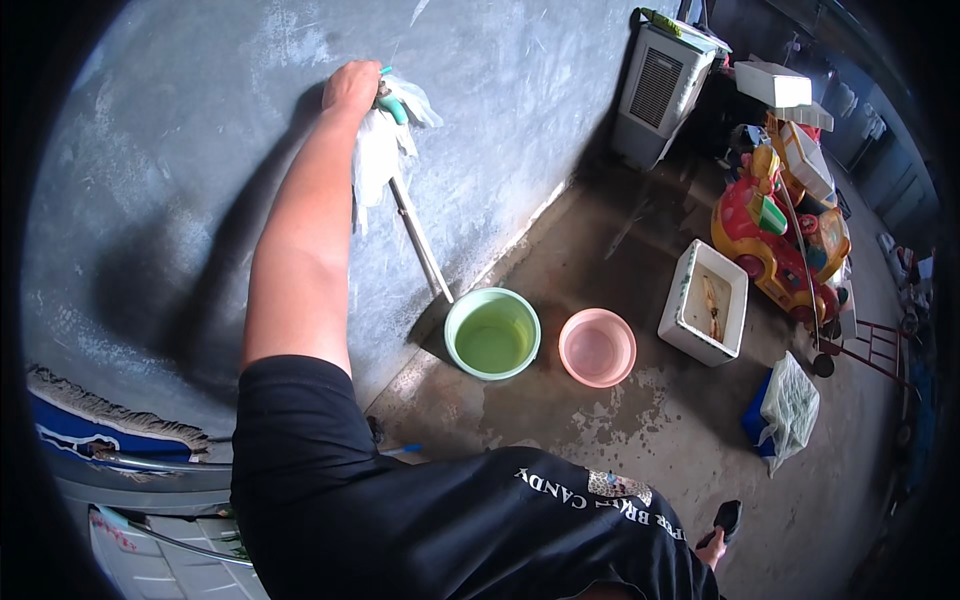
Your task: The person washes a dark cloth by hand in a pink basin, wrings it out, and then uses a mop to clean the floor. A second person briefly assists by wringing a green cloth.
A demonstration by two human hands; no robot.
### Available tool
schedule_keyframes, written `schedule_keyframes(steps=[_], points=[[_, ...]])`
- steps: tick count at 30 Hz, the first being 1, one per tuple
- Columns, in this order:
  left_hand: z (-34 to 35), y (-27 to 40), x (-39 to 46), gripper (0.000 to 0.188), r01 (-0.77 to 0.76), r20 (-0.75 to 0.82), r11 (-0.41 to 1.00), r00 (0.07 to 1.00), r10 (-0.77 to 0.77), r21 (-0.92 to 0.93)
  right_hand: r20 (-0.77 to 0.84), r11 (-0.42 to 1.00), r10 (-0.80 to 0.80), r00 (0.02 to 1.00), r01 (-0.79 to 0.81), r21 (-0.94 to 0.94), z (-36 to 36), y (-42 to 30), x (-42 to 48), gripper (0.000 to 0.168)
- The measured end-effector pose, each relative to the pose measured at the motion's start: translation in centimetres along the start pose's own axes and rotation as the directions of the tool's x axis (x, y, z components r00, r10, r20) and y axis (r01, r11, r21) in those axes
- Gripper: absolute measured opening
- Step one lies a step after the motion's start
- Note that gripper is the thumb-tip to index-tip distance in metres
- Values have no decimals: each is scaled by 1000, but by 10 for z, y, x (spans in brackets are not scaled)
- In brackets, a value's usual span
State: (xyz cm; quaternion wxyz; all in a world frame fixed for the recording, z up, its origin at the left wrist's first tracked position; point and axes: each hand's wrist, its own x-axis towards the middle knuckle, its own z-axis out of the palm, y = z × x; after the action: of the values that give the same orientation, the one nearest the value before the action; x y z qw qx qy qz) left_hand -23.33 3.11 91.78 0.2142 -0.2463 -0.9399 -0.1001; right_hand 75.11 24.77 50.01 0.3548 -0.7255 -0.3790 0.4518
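My left hand (pixel 351 86) reaches up to the wall on a bare outstretched arm. Its fingers close on the handle of a wall tap (pixel 393 107) with a green spout. White plastic bags (pixel 376 154) hang around the tap, and below them a pale pole (pixel 421 240) leans by the wall. Under these stands a light green bucket (pixel 491 337) with liquid in it. A pink basin (pixel 598 348) is to its right. Low at the right, partly hidden by my black T-shirt, my right hand (pixel 712 549) holds a small dark object (pixel 724 517) whose kind I cannot tell.
Further right are a white foam box (pixel 703 304) with a slender brownish thing inside, and a blue container (pixel 761 420) under a plastic bag. A red and yellow toy car (pixel 780 255), more foam boxes (pixel 774 84) and an air cooler (pixel 664 90) stand farther back. The concrete floor has wet patches.
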Motion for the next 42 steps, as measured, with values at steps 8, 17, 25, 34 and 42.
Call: schedule_keyframes(steps=[8,17,25,34,42], points=[[2,2,0,24,-55,-25,993,998,58,102,-268,968,217,939,-171,186,19,-22,-25,24],[-3,3,-14,30,-14,-205,1000,979,8,-26,-135,1000,14,991,-15,-6,9,-7,-13,23],[61,104,-215,35,-435,-358,563,900,248,-703,33,917,235,972,-232,325,85,-68,-16,15],[182,239,-446,88,990,487,-141,122,865,3,922,666,251,295,-744,57,321,-213,-188,30],[125,250,-367,70,622,-54,-750,776,628,225,934,574,45,-354,-756,-314,357,-250,-316,41]])
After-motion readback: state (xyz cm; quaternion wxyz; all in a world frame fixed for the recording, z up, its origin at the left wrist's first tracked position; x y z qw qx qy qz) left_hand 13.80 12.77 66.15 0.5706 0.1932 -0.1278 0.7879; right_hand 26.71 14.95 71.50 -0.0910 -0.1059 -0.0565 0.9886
